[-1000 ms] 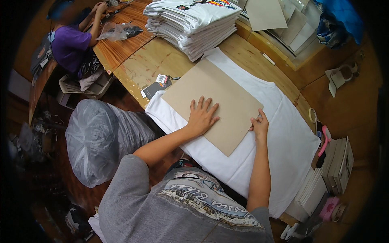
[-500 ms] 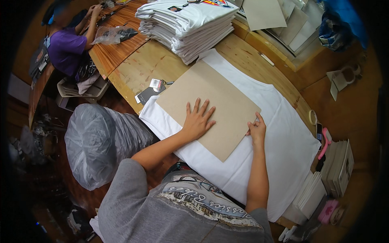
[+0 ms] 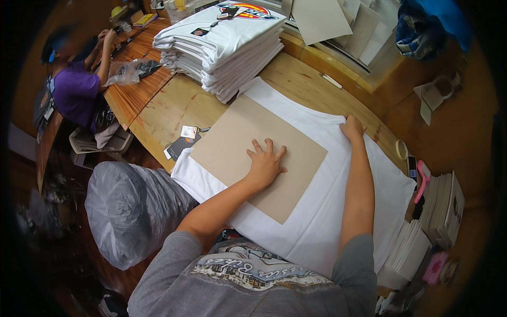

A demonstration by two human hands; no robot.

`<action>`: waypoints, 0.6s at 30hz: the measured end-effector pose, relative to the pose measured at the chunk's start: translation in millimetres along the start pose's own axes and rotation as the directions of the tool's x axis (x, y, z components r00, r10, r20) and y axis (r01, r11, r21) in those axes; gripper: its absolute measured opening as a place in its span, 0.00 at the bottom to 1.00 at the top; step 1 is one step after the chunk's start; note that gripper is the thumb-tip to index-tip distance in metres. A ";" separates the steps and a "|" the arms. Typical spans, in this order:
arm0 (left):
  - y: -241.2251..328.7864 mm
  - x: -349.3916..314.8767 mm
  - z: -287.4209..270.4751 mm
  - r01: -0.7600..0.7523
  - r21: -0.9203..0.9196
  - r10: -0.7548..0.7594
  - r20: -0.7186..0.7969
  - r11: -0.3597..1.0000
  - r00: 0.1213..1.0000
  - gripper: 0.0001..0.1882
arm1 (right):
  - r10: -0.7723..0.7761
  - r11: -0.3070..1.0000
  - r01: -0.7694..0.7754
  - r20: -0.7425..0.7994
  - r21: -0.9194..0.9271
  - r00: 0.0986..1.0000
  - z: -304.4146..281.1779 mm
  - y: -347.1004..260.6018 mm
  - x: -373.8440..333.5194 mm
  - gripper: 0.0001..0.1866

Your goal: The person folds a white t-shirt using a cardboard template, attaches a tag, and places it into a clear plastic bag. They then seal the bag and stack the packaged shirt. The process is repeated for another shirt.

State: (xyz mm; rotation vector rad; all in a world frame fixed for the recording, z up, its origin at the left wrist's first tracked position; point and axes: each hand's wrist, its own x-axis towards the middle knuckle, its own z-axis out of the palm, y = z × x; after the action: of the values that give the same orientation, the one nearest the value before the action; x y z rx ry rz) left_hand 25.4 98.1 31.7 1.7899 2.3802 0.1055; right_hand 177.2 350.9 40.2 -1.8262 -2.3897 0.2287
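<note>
A white T-shirt [image 3: 338, 203] lies spread across the wooden table in front of me. On top of it rests a flat sheet of grey-brown cardboard [image 3: 288, 127]. My left hand [image 3: 266, 166] presses on the cardboard with spread fingers. Past the sheet's right corner, my right hand [image 3: 352, 129] pinches the shirt's far edge, its fingertips partly hidden. Black and white hang tags [image 3: 185, 140] lie on the table beside the shirt's left end.
A tall stack of folded white shirts [image 3: 222, 53] stands at the back. Tape [image 3: 401, 149], a pink-handled tool [image 3: 421, 179] and boards [image 3: 446, 208] line the right side. A grey plastic-wrapped bundle [image 3: 134, 211] stands left. A co-worker in purple [image 3: 79, 87] sits far left.
My right hand has left the cardboard's right corner and moved away from me to the shirt's far edge, taking hold there. My left hand stays on the cardboard. The view has shifted slightly.
</note>
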 end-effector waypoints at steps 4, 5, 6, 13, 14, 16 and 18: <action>7.6 6.5 8.1 0.023 0.081 -0.024 0.015 0.996 1.000 0.32 | -0.104 0.994 0.103 0.019 0.047 0.994 -22.1 6.1 -22.2 0.11; 9.2 5.8 8.2 0.029 0.092 -0.030 0.005 0.995 1.000 0.32 | -0.163 0.983 0.167 -0.060 0.079 0.985 -21.4 9.2 -33.0 0.10; 10.4 4.4 8.0 0.034 0.103 -0.033 -0.006 0.994 0.999 0.32 | -0.196 0.975 0.201 -0.063 0.098 0.979 -19.4 11.8 -45.8 0.11; 6.2 6.0 11.3 -0.240 0.153 0.268 -0.206 0.959 0.941 0.27 | -0.526 0.828 0.552 -0.206 0.098 0.825 23.9 -36.9 -205.1 0.08; 3.4 9.3 14.7 -0.369 0.131 0.391 -0.250 0.920 0.886 0.21 | -0.552 0.825 0.562 -0.124 0.066 0.825 33.1 -41.9 -215.5 0.09; -9.5 16.1 16.8 -0.646 0.103 0.654 -0.164 0.756 0.739 0.17 | -0.597 0.799 0.595 -0.007 0.086 0.802 25.4 -33.6 -220.7 0.13; -7.2 15.4 13.0 -0.762 -0.102 0.763 -0.038 0.640 0.646 0.14 | -0.463 0.862 0.445 0.021 0.244 0.886 21.6 21.5 -188.1 0.18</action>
State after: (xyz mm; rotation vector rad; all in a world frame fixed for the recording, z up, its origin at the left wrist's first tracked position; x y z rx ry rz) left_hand 16.7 110.3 16.5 2.5895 1.3843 0.3165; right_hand 242.7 174.0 13.5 -1.1297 -2.6275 0.5109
